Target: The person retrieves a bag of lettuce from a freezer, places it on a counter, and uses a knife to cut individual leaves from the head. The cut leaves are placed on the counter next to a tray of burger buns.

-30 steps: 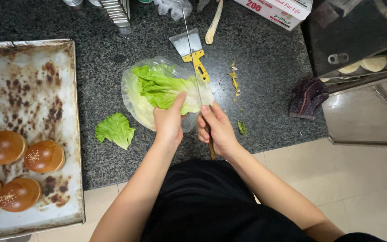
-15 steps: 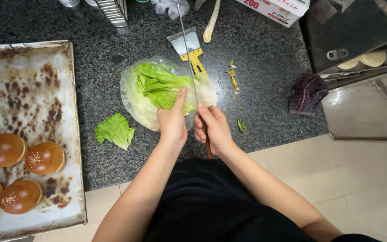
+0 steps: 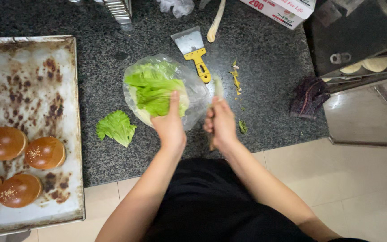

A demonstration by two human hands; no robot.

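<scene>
Left hand (image 3: 170, 125) fingers pressed flat on lettuce (image 3: 155, 89) in bag (image 3: 193, 89) on counter (image 3: 269, 67); right hand (image 3: 222, 123) fisted round knife (image 3: 214, 89), blade blurred. Risk: blade near left fingertips; slippery bag may slide, causing cut

Lettuce (image 3: 155, 92) sits in a bag (image 3: 193, 87) mid-desk (image 3: 269, 62), left hand (image 3: 170, 127) on its near edge. Right hand (image 3: 221, 125) just right of the bag, gripping a knife (image 3: 216, 89). Scraper (image 3: 193, 51) behind the bag, touching it. Loose leaf (image 3: 116, 127) left of the left hand. Tray (image 3: 32, 85) far left, buns (image 3: 45, 152) in its near corner. Scraps (image 3: 236, 80) right of the scraper; cloth (image 3: 309, 96) at the desk's right edge.
</scene>
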